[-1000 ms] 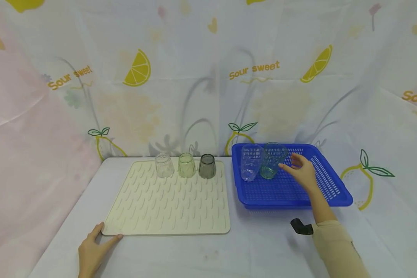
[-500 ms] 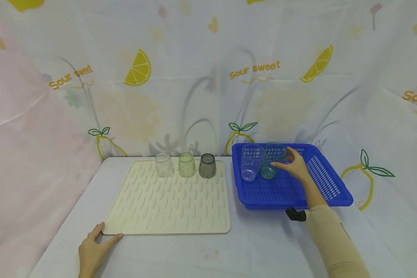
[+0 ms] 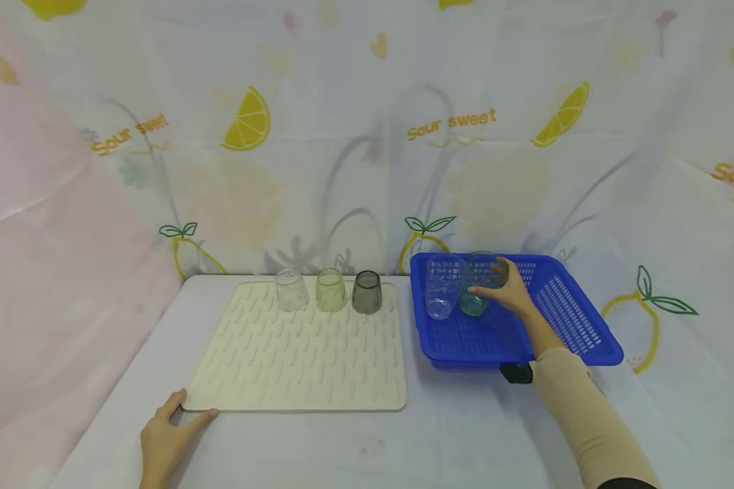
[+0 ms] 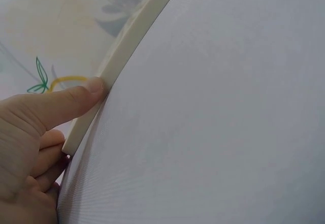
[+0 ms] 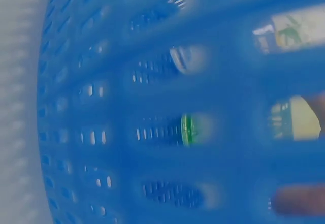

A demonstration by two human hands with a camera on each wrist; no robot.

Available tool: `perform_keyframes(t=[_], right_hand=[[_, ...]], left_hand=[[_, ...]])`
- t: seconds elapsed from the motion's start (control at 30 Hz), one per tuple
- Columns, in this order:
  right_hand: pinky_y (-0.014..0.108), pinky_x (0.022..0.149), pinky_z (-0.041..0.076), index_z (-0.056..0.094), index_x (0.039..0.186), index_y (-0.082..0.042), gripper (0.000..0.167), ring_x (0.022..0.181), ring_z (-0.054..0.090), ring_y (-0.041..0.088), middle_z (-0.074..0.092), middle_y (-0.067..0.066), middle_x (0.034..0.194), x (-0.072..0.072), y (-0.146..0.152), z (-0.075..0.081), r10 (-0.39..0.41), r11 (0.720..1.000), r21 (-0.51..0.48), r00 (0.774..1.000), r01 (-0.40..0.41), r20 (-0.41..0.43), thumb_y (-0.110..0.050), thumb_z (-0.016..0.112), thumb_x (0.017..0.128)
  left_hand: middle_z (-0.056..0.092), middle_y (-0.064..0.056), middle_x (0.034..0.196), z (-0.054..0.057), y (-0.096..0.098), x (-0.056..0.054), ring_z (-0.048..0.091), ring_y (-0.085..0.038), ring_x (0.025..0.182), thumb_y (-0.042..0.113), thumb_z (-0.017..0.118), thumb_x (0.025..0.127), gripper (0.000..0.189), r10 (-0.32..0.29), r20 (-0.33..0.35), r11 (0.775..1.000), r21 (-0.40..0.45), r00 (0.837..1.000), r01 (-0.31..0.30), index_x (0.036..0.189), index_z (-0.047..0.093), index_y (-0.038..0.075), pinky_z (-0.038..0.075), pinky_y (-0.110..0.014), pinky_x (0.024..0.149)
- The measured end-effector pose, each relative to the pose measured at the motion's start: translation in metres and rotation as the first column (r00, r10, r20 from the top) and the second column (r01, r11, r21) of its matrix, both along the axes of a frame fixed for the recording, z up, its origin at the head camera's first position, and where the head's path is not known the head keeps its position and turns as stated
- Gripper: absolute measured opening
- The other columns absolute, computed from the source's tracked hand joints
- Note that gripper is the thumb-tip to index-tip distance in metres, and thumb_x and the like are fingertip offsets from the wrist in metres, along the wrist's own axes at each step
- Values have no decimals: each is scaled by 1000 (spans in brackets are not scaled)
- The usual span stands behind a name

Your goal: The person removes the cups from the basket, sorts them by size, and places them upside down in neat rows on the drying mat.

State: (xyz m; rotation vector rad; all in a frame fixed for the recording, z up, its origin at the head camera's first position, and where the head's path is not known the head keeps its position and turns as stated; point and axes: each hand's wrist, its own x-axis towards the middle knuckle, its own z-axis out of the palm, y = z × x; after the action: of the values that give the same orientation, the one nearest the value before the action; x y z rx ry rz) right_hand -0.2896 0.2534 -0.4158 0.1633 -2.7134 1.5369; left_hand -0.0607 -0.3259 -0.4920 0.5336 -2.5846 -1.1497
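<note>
My left hand [image 3: 162, 441] is at the near left corner of a cream drying mat [image 3: 293, 367]. Its thumb presses the front edge and the fingers bend against the side, holding the corner between them. Inside the blue plastic basket [image 3: 465, 352], my right hand [image 3: 509, 292] grips a greenish glass tumbler [image 3: 474, 304], thumb at the near side and fingers round the right side by the rim. To its left stands a clear tall glass [image 3: 440, 305]. In the right wrist view the perforated basket wall [image 5: 167, 97] hides most of the hand and the tumbler.
Three small glasses stand upside down along the mat's far edge: a clear glass [image 3: 291, 292], a pale green glass [image 3: 330, 292] and a smoky grey glass [image 3: 367, 293]. A white cloth [image 3: 318, 448] covers the table, and a lemon-print curtain [image 3: 318, 176] hangs close behind.
My right hand has moved left and in to the greenish tumbler, its thumb and fingers now round it. The left hand stays at the mat corner.
</note>
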Motion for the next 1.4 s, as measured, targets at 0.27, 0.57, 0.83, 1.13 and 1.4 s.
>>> perform_keyframes(t=[0.27, 0.57, 0.83, 1.13, 1.4], right_hand=[[58, 101, 38, 13, 146, 1, 95, 128, 35, 46, 32, 30, 142, 6, 0, 3, -44, 999, -32, 997, 43, -59, -23, 77, 79], [52, 96, 46, 25, 146, -8, 93, 120, 45, 39, 42, 22, 137, 2, 12, -15, -127, 990, -73, 986, 120, -108, -37, 79, 75], [47, 98, 46, 32, 144, -18, 86, 124, 47, 32, 46, 12, 137, -18, 45, -46, -150, 983, -129, 977, 131, -153, -39, 79, 74], [53, 105, 38, 24, 144, 4, 84, 127, 39, 45, 40, 27, 137, 57, 6, 37, -128, 987, -110, 986, 116, -110, -20, 75, 82], [41, 101, 46, 24, 144, 3, 81, 124, 46, 41, 42, 23, 136, 66, 6, 42, -83, 992, -107, 987, 69, -139, -14, 74, 82]], left_hand=[[32, -38, 136, 1, 1, 0, 29, -57, 126, 22, 82, 70, 86, 5, 5, 1000, -12, 1000, -5, 130, 37, -19, 23, -63, 108], [31, -39, 136, 1, 2, -1, 27, -59, 125, 22, 82, 70, 86, 0, 17, 1000, -14, 1000, 0, 130, 36, -19, 23, -64, 107], [32, -38, 136, 1, 1, -1, 27, -59, 124, 23, 82, 69, 86, -5, 9, 1000, -15, 1000, 5, 130, 37, -19, 23, -64, 106], [30, -38, 137, 3, -1, -1, 26, -59, 125, 23, 81, 71, 87, -7, 31, 1000, -6, 1000, 7, 131, 35, -19, 22, -64, 107], [29, -37, 138, 2, 0, -2, 24, -59, 127, 23, 81, 72, 87, 2, 46, 1000, 6, 999, -3, 132, 34, -18, 20, -64, 108]])
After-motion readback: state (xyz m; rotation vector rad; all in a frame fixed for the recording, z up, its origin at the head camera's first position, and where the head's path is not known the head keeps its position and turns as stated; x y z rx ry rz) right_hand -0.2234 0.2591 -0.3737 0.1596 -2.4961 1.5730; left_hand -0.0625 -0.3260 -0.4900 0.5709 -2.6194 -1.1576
